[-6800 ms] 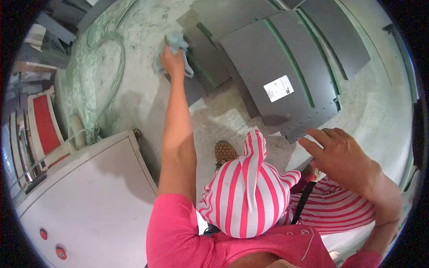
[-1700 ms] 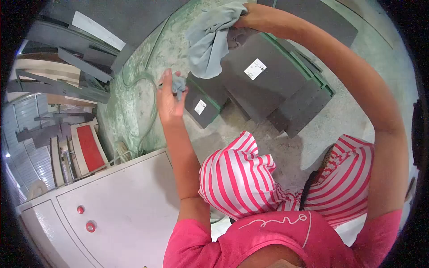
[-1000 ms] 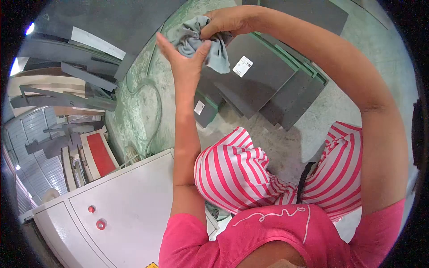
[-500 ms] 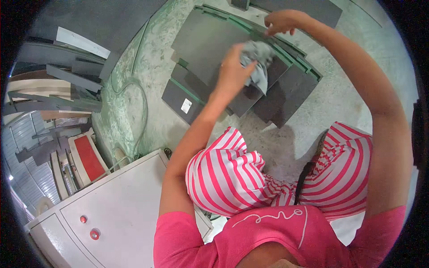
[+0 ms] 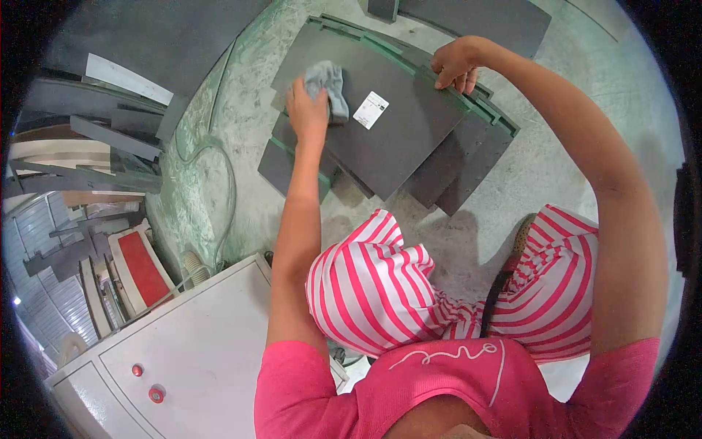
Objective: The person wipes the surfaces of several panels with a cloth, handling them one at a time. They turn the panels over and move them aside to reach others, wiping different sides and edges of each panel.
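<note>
A grey cloth is bunched under my left hand, which presses it against the left part of a dark flat panel. This panel lies on top of a loose stack of dark panels with green edges. A white label is stuck on its face, right of the cloth. At the panel's far right edge, my right hand has its fingers curled over the green-edged rim. Other panels jut out from beneath at the lower right, and the left forearm hides part of those at the left.
A white cabinet with red knobs stands at the lower left. A grey hose runs across the concrete floor. Several dark boards lean at the left, and another dark panel lies beyond the stack.
My left hand has moved left across the panel with the cloth, and the label on the top panel now shows. My right hand has come down from above onto the panel's edge.
</note>
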Demonstrator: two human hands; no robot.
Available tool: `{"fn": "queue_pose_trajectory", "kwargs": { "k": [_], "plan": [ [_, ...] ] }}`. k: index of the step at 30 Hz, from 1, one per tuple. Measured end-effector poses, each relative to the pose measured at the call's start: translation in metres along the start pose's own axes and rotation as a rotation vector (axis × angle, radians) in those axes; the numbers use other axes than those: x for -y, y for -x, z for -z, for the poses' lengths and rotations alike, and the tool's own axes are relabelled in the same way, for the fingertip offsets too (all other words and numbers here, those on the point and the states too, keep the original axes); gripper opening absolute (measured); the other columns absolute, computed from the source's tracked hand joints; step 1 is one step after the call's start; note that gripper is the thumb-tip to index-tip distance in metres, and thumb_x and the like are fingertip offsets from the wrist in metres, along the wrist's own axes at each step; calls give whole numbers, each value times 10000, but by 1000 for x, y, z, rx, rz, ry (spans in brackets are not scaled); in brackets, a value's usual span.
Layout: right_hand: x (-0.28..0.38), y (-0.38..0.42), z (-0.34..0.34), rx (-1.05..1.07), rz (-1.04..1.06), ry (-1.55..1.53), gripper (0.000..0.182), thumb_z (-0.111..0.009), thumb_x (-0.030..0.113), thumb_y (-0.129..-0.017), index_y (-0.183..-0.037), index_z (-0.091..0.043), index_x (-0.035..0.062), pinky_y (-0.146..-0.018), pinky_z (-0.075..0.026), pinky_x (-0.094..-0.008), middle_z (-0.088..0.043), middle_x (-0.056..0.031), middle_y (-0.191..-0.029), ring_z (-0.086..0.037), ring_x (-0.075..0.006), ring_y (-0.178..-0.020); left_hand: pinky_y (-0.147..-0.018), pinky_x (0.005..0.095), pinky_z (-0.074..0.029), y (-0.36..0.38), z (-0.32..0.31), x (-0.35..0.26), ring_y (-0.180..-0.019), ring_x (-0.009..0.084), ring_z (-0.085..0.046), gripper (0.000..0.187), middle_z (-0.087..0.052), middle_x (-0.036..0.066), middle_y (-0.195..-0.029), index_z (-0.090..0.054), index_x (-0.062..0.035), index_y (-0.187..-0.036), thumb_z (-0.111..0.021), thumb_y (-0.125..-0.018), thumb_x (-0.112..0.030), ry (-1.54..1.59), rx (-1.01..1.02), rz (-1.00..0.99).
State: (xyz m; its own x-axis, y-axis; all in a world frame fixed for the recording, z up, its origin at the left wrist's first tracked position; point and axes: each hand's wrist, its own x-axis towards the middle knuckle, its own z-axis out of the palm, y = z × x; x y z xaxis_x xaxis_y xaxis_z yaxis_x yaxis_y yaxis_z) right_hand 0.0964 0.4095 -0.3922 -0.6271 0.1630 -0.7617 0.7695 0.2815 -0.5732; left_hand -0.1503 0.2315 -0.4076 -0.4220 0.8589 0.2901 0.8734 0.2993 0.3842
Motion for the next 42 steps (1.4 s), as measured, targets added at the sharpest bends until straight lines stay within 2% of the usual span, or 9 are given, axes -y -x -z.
{"fn": "queue_pose_trajectory", "kwargs": {
  "k": [6, 8, 13, 18, 24, 27, 33, 40, 42],
  "plan": [
    [-6, -3, -2, 35, 7, 8, 360, -559, 277, -830, -924, -479, -61, -625, -551, -399, -536, -161, -799, -597, -271, -728, -846, 415, -371, 118, 41, -42, -997, 382, -438, 471, -453, 210, -1064, -455, -81, -1121, -633, -686, -123, 36, 271, -93],
    [-3, -8, 1, 67, 33, 21, 362, -553, 283, -834, -904, -479, -65, -624, -550, -406, -531, -159, -781, -596, -273, -725, -845, 416, -372, 131, 53, -55, -997, 388, -435, 482, -452, 213, -1065, -460, -97, -1123, -638, -675, -120, 134, 387, -266],
    [-4, -8, 4, 67, 58, 16, 347, -552, 266, -834, -864, -464, -68, -619, -554, -403, -524, -161, -776, -600, -288, -709, -824, 417, -385, 75, 37, -5, -982, 384, -450, 466, -464, 217, -1056, -460, -58, -1118, -636, -694, -140, 0, 152, -143],
    [-1, -2, 4, 76, 44, 51, 357, -554, 271, -835, -882, -465, -72, -617, -558, -397, -523, -163, -783, -605, -304, -736, -824, 417, -381, 40, 41, 17, -957, 383, -469, 449, -482, 211, -1026, -443, -6, -1127, -610, -740, -161, -55, -3, 189],
    [-2, -5, 4, 88, 19, 48, 383, -568, 296, -825, -917, -463, -61, -620, -556, -389, -526, -160, -796, -608, -299, -742, -863, 404, -368, 105, 34, -42, -1027, 370, -450, 469, -482, 205, -1044, -442, 6, -1127, -619, -733, -178, 122, 244, -110],
    [1, 3, 5, 63, 1, 47, 339, -563, 291, -818, -919, -477, -22, -615, -548, -363, -546, -141, -861, -599, -244, -801, -872, 401, -361, 114, 50, -71, -1051, 357, -444, 488, -485, 201, -1043, -437, 23, -1129, -623, -732, -190, 294, 444, -44],
    [9, 5, 7, 82, -22, 79, 322, -566, 288, -816, -920, -481, -4, -595, -546, -355, -547, -138, -826, -599, -236, -774, -847, 393, -373, 87, 40, -23, -989, 364, -470, 472, -490, 206, -1023, -448, 36, -1100, -623, -734, -205, 228, 163, 240],
    [3, -10, 11, 142, -50, 136, 379, -590, 376, -799, -757, -515, 7, -583, -536, -319, -550, -93, -714, -593, -196, -626, -837, 405, -377, 52, 19, -60, -980, 372, -468, 452, -486, 221, -1021, -447, 26, -1098, -613, -747, -206, 131, 117, 11],
    [1, -22, 11, 178, -85, 35, 377, -600, 375, -793, -799, -512, 8, -597, -536, -324, -552, -82, -742, -582, -189, -650, -842, 407, -375, 53, 18, -76, -997, 378, -460, 458, -485, 223, -1034, -444, 17, -1112, -608, -753, -216, 133, 197, -63]
  ]
}}
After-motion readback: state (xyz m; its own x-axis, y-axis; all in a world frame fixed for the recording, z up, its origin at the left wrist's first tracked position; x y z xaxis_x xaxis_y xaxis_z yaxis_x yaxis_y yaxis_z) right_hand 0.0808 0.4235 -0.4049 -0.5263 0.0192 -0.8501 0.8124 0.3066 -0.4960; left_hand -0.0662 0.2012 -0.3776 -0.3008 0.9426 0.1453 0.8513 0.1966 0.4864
